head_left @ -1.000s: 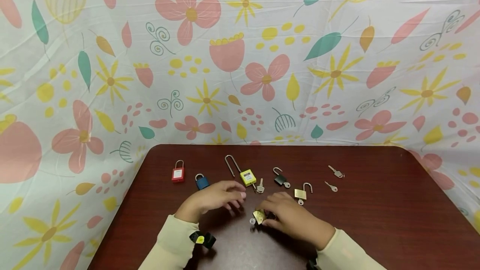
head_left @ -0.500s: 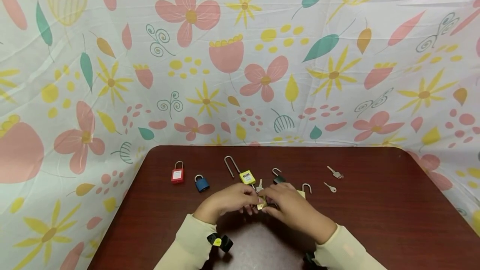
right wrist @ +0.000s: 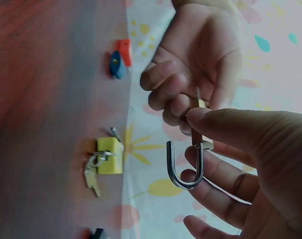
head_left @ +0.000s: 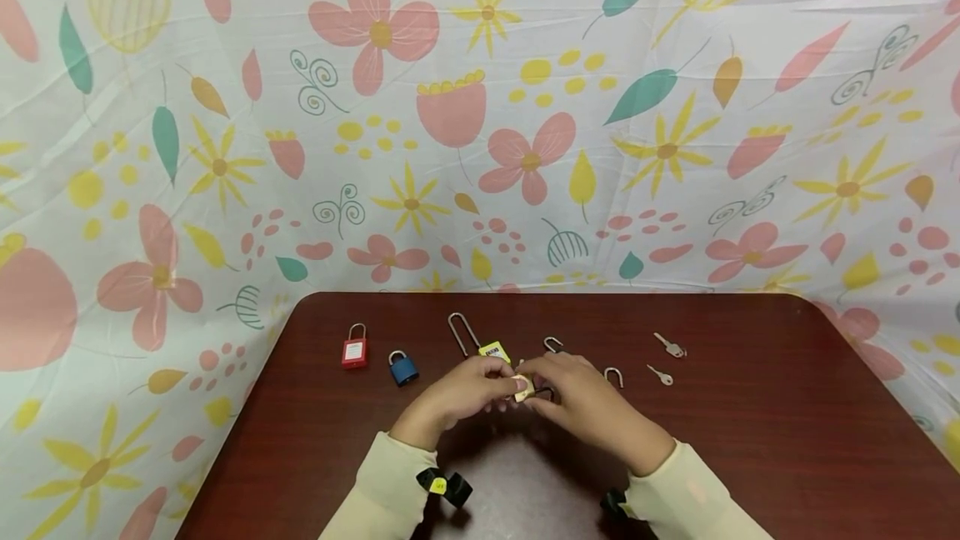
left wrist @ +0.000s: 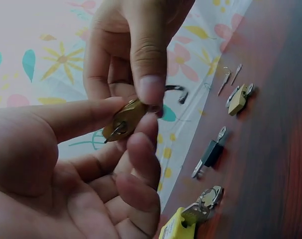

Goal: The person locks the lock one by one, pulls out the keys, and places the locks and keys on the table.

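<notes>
Both hands hold a small brass padlock (head_left: 522, 388) above the table. Its shackle (right wrist: 185, 185) hangs open as a bare hook in the right wrist view. From the far end of the body sticks a thin metal piece (left wrist: 114, 132), seen nearly edge-on. My left hand (head_left: 465, 397) pinches the body at that end between thumb and fingers. Nearer the shackle, my right hand (head_left: 596, 411) grips the body, its thumb (right wrist: 210, 121) flat along the side. Just beyond the hands lies a yellow padlock (head_left: 494, 352), partly covered.
On the dark table (head_left: 750, 440), a red padlock (head_left: 355, 352) and a blue padlock (head_left: 403, 368) lie left. A black padlock (left wrist: 210, 153) and another brass padlock (left wrist: 237, 104), both unlocked, are mostly behind the right hand. Two loose keys (head_left: 670, 346) lie right. A floral cloth (head_left: 480, 107) hangs behind.
The left hand, empty a second ago, has moved right and taken hold of the brass padlock. The right hand has carried that padlock a little farther from the body.
</notes>
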`<state>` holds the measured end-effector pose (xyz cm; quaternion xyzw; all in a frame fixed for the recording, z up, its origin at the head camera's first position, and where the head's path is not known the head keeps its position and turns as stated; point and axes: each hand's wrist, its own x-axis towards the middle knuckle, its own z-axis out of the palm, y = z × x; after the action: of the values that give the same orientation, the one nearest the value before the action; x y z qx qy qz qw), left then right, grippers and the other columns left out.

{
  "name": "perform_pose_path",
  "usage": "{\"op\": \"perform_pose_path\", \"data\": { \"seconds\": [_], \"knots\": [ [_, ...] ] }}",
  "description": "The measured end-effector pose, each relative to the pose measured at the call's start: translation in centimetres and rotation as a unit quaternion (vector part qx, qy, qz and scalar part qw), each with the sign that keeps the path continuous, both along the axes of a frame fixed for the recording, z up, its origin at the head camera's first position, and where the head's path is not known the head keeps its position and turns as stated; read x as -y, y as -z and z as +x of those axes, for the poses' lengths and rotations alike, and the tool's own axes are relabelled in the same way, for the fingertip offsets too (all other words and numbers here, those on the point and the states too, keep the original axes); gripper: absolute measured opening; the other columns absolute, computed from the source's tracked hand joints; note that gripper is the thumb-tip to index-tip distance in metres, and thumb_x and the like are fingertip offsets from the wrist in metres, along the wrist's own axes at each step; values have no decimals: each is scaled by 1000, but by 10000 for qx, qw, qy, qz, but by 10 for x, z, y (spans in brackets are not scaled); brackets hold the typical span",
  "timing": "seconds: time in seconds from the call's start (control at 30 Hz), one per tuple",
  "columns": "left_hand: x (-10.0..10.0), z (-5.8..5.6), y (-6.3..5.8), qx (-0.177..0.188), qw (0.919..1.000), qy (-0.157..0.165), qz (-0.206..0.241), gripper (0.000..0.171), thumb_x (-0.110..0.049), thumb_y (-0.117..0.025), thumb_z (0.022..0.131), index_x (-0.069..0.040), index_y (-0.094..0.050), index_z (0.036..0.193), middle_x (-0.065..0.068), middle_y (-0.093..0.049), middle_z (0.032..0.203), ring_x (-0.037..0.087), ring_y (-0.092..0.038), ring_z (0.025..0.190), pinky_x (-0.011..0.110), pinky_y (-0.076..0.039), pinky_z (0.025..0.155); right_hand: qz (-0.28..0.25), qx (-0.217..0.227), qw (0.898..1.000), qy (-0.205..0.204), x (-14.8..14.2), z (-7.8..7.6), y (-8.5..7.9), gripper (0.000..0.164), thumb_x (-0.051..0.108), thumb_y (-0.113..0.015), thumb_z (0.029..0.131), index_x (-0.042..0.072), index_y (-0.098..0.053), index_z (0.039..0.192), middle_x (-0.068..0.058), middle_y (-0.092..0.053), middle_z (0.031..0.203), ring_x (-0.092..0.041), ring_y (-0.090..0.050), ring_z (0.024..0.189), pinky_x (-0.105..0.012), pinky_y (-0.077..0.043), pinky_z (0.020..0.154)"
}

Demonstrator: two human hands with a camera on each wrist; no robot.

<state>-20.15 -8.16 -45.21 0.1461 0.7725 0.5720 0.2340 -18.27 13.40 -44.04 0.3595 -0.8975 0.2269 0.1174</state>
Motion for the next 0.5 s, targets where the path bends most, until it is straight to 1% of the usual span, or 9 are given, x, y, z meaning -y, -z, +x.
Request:
{"op": "perform_pose_path", "data": {
  "seconds": [0.03, 0.07, 0.13, 0.2, 0.27, 0.33, 0.4, 0.5],
  "knots": [
    [0, 0, 0, 9, 9999, -71, 77, 26, -32, -67, 98, -7, -70, 95, 2, -70, 82, 24, -63, 74, 31, -47, 65, -61, 31, 10000, 5, -1, -1, -2, 44, 22, -85, 82, 17, -68, 122, 7, -70, 105, -12, -65, 97, -46, -51, 94],
    [-1, 0, 0, 26, 9998, -144, 165, 26, -31, -67, 98, -6, -70, 97, 4, -70, 83, 23, -63, 74, 31, -47, 65, -141, 71, 9999, -4, -2, -2, -4, 46, 21, -85, 82, 16, -68, 124, 5, -70, 106, -13, -65, 98, -45, -53, 93],
    [-1, 0, 0, 52, 9991, -264, 330, 26, -29, -66, 99, -4, -69, 101, 8, -68, 85, 21, -61, 74, 30, -47, 66, -355, 169, 9992, -10, -3, -4, -8, 49, 19, -85, 82, 14, -67, 127, 4, -68, 104, -15, -64, 98, -41, -55, 90],
    [-1, -1, 0, 83, 9981, -375, 482, 27, -28, -65, 99, -1, -68, 104, 12, -67, 87, 18, -60, 73, 29, -47, 67, -587, 277, 9979, 83, -5, -6, -12, 48, 19, -83, 84, 14, -66, 129, 6, -66, 102, -13, -63, 97, -35, -56, 87],
    [-2, -1, 1, 117, 9970, -477, 606, 27, -27, -64, 100, 0, -67, 105, 13, -68, 88, 16, -59, 73, 28, -47, 68, -835, 400, 9954, 243, -7, -8, -14, 44, 20, -80, 88, 15, -66, 130, 6, -65, 104, -11, -61, 95, -31, -54, 79],
    [-2, -2, 1, 134, 9958, -578, 702, 27, -26, -64, 100, 0, -67, 105, 10, -69, 87, 15, -59, 72, 27, -47, 68, -1033, 491, 9923, 481, -9, -10, -15, 38, 21, -76, 92, 16, -67, 129, 8, -64, 107, -9, -60, 96, -32, -53, 81],
    [-2, -2, 2, 152, 9946, -653, 794, 26, -25, -64, 100, 0, -66, 105, 6, -69, 85, 13, -59, 72, 26, -47, 67, -1191, 573, 9886, 722, -10, -11, -13, 30, 21, -72, 95, 17, -68, 125, 7, -63, 109, -8, -59, 93, -33, -53, 80],
    [-2, -2, 1, 189, 9933, -672, 918, 26, -25, -64, 99, 0, -66, 105, 1, -68, 83, 11, -58, 71, 25, -47, 68, -1350, 674, 9835, 998, -10, -13, -10, 18, 19, -69, 97, 18, -71, 115, 6, -62, 103, -6, -56, 85, -31, -52, 75]
  ]
}}
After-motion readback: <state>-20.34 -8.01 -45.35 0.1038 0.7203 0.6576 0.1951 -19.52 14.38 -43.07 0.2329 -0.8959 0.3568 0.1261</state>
